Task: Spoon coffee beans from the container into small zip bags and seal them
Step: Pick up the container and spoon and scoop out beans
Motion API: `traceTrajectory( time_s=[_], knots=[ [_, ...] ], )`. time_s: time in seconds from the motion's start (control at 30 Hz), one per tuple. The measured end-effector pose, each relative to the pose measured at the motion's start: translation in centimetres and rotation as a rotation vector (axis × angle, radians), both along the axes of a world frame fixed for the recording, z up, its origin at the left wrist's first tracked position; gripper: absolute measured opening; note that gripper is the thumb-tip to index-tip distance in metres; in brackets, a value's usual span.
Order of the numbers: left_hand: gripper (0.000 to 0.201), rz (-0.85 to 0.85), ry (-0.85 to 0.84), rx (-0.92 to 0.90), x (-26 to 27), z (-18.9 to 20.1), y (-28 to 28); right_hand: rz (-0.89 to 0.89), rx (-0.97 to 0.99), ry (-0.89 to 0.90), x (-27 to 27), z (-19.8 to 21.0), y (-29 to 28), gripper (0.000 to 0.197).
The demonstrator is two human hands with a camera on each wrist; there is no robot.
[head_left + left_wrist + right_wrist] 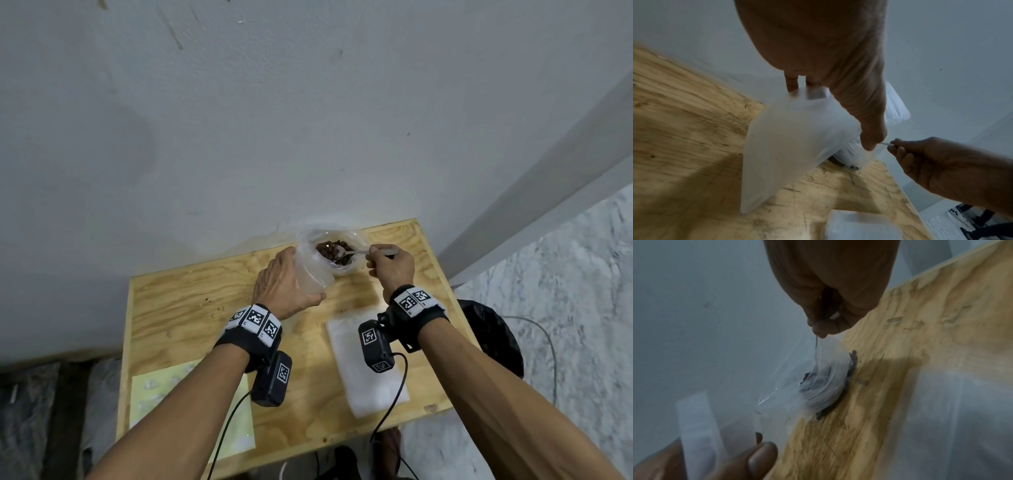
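With the left hand (282, 286) gripping the empty bag (313, 272) just beside the container (337, 253) at the table's (191, 308) far edge, the right hand (392, 265) pinching the spoon (349, 253) should lift level, keeping beans (327, 249) heaped.

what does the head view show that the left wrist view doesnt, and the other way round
Only the head view shows the coffee beans in their container, the spoon bowl dipped among them, and the yellow sheet at the table's near left.

Only the left wrist view shows the left hand's fingers and thumb pinching the small zip bag from below.

Both show the left hand holding the bag, the right hand gripping the spoon, and the plywood table.
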State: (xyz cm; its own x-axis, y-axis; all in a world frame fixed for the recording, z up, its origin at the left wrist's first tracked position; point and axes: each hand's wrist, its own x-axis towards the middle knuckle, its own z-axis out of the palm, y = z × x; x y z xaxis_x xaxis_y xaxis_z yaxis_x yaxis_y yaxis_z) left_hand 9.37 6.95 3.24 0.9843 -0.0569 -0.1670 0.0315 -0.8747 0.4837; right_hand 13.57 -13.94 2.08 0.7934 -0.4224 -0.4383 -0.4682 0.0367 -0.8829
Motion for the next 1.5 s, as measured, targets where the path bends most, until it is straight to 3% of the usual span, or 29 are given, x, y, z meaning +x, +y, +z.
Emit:
traceTrajectory(
  time_s=[0.37,0.7,0.9,1.07,1.27,1.4,1.5],
  knots=[
    [0.101,0.009,-0.024,0.015,-0.1,1.4,0.6,-0.018,0.177,-0.117,-2.4,4.4,-2.4,0.006],
    [0.093,-0.006,-0.036,0.021,-0.4,1.4,-0.1,0.348,-0.098,-0.351,-4.7,8.8,-0.8,0.007],
    [0.096,-0.001,-0.038,0.033,-0.9,0.9,0.8,0.248,-0.145,-0.405,-4.8,8.1,-1.0,0.005],
    [0.102,0.009,-0.044,0.031,-1.1,0.5,1.3,0.138,-0.235,-0.292,-2.9,5.0,-1.1,0.012],
    [0.103,0.016,-0.031,0.03,-1.5,0.1,1.2,0.222,-0.354,-0.125,-0.5,0.1,0.5,0.017],
    [0.105,0.018,-0.015,0.029,-1.7,-0.2,1.3,0.162,-0.237,-0.001,0.3,-0.5,1.5,0.025],
    [0.104,0.016,-0.011,0.023,-1.6,-0.2,1.2,0.107,-0.107,0.064,0.3,0.3,1.2,0.018]
  ],
)
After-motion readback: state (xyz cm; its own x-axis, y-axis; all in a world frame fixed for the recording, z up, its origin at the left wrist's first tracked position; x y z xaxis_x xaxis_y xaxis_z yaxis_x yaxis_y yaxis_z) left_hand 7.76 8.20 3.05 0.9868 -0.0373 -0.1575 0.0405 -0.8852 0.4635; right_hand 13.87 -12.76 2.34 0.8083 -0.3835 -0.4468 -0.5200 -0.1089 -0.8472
